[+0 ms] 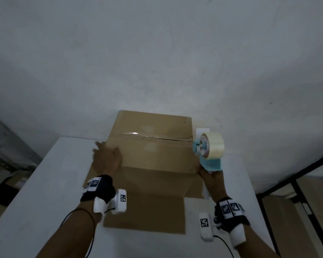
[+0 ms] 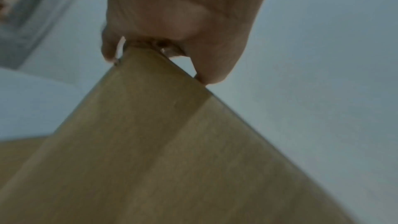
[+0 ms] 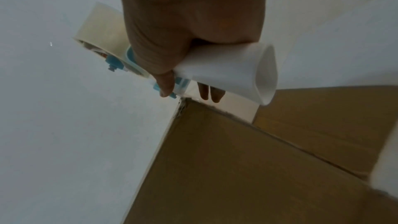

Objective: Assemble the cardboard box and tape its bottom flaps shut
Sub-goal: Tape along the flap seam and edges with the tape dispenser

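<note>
The left hand (image 1: 107, 158) rests over the box's (image 1: 153, 155) left top corner; the left wrist view shows its fingers (image 2: 215, 67) bent over the cardboard edge, clasping it to steady the box. The box stands on a white table (image 1: 45, 192), closed bottom flaps upward, lower flaps splayed on the tabletop toward the person. A glossy strip of tape (image 1: 132, 134) lies along the left part of the seam (image 1: 168, 139); toward the right the seam looks bare, though blur makes this uncertain. The right hand (image 1: 212, 178) clenches the handle of a blue dispenser (image 1: 208, 151) with its roll, held at the box's right edge by the seam's end.

The taping step looks to be under way. The next move likely calls for pressing the dispenser onto the seam and drawing it across while the left hand holds the box still.

A white slip (image 1: 201, 132) lies past the dispenser. Nothing seems to block the seam.
</note>
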